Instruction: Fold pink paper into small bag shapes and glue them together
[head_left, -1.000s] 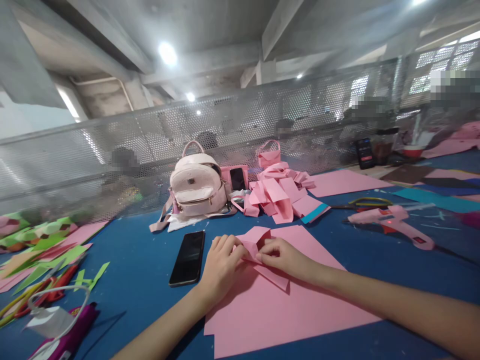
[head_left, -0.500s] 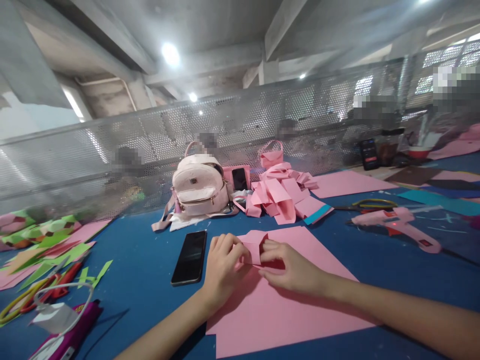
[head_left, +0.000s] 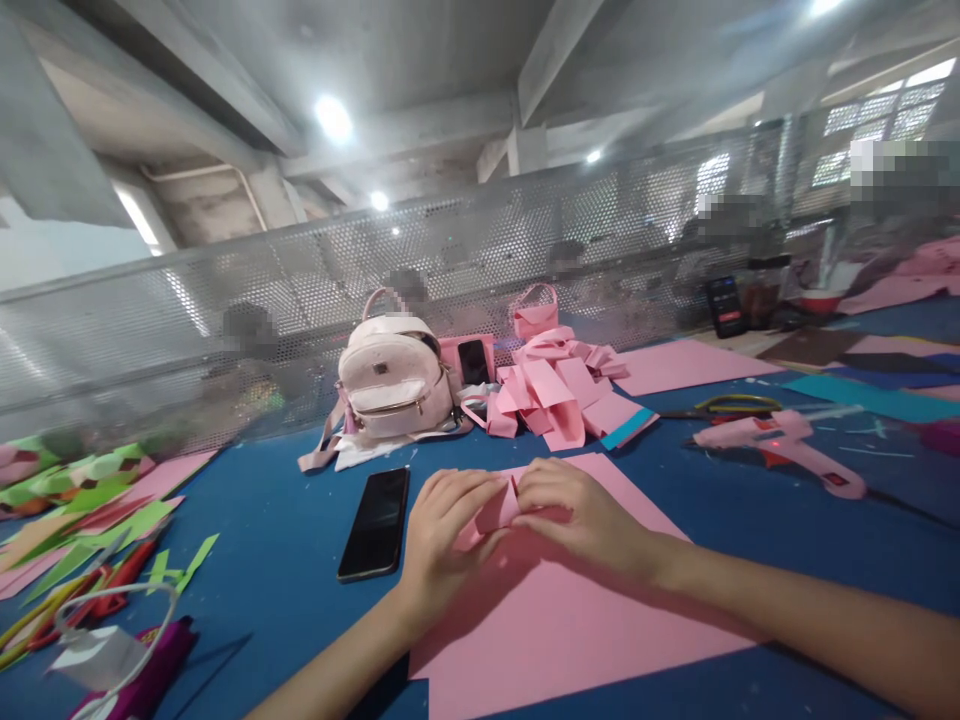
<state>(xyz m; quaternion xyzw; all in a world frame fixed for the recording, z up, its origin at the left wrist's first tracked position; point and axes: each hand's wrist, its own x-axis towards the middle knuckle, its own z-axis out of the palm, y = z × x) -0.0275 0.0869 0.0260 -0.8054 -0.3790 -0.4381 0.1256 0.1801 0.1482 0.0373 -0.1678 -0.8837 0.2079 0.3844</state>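
Between my two hands is a small folded pink paper piece (head_left: 496, 511), held above a large pink paper sheet (head_left: 570, 620). My left hand (head_left: 448, 530) is closed around its left side, thumb underneath. My right hand (head_left: 574, 510) grips its right end with bent fingers, and the fingertips hide part of the fold. A black phone (head_left: 375, 524) lies on the blue table just left of my left hand. Beyond the sheet is a heap of folded pink paper strips (head_left: 551, 390), one with a blue band.
A pale backpack (head_left: 394, 385) stands against the perforated metal partition (head_left: 315, 300). To the right lie a pink glue gun (head_left: 787, 448) with a cord and yellow-handled scissors (head_left: 739, 405). At left are red-handled scissors (head_left: 127, 580), green paper scraps (head_left: 199, 562) and a white charger (head_left: 101, 655).
My right hand has shifted up and left, closer to my left hand. The folded piece now looks flatter, pressed between both hands. The view has moved slightly.
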